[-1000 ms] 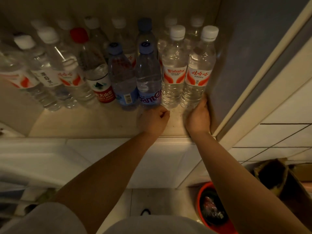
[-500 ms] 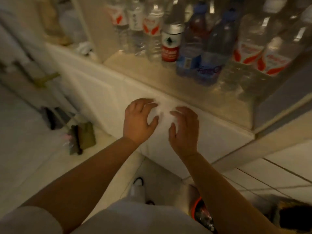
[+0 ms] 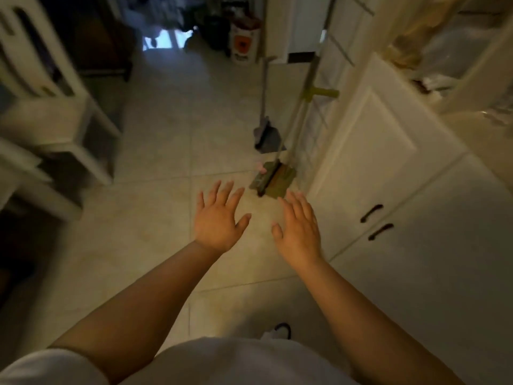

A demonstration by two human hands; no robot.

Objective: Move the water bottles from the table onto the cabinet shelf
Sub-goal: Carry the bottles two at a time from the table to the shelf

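My left hand (image 3: 218, 218) and my right hand (image 3: 298, 229) hover side by side over the tiled floor, backs up, fingers straight and spread, holding nothing. The white cabinet (image 3: 388, 151) with its panelled doors runs along the right edge; its open shelf (image 3: 472, 126) shows only as a sliver at the upper right. No water bottles and no table top with bottles appear in this view.
A broom (image 3: 273, 179) and a grey dustpan (image 3: 266, 137) lean against the cabinet just beyond my hands. White furniture (image 3: 69, 126) stands at the left. A box (image 3: 244, 43) sits at the far end of the tiled floor (image 3: 172, 140).
My view has swung left, away from the shelf full of bottles, toward the open floor. Both hands left the shelf edge and went from curled to flat and spread.
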